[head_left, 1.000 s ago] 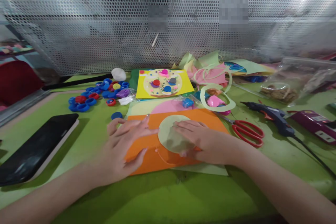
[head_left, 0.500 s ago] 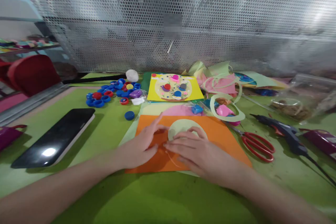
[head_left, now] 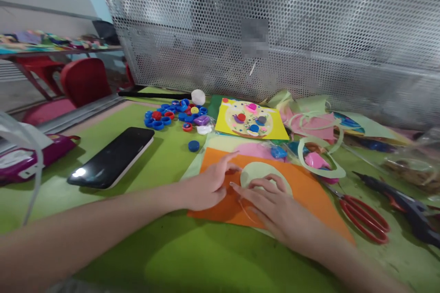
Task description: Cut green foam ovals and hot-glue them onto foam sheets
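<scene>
Apparently settling paper circle (head_left: 258, 170) on orange sheet (head_left: 311, 193) with spread right hand (head_left: 280, 206), empty half-curled left hand (head_left: 205, 187) nearby; next, probably needs light pressing.

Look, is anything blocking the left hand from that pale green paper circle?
Nothing visible blocks the left hand from the upper left edge of the pale green paper circle; lower down, the right hand is in the way, extending over it.
</scene>
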Demonstrator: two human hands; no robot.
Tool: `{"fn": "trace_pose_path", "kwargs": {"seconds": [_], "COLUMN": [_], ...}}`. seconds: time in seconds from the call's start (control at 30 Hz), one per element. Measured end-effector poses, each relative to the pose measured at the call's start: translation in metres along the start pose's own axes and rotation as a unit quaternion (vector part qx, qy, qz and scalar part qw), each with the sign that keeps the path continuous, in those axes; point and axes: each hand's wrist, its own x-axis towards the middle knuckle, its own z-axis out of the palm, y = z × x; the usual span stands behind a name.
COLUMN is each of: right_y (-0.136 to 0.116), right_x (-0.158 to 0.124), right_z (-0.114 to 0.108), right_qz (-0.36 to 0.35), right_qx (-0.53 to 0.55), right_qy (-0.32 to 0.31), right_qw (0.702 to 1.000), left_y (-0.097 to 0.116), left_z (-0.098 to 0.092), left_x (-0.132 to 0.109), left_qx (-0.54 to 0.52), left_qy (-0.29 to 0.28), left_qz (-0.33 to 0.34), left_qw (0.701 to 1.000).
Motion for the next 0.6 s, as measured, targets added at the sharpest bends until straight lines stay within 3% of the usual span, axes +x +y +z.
{"fn": "trace_pose_path", "kwargs": {"seconds": [0.27, 0.6], "right_y": [0.0066, 0.0080], "right_x": [-0.0017, 0.0073], "right_z": [0.0062, 0.0042], "right_qz": [-0.014, 0.017], "right_qx": [-0.016, 0.062], "right_qy": [-0.007, 0.007], "right_qw": [1.000, 0.998], "left_y": [0.0007, 0.0009], "left_z": [0.0007, 0.0013], "left_x": [-0.0001, 0.0002], "left_qx": [0.012, 0.016], "left_qy": [0.003, 0.001], "left_qz": [0.005, -0.011], "left_qw": [1.000, 1.000]}}
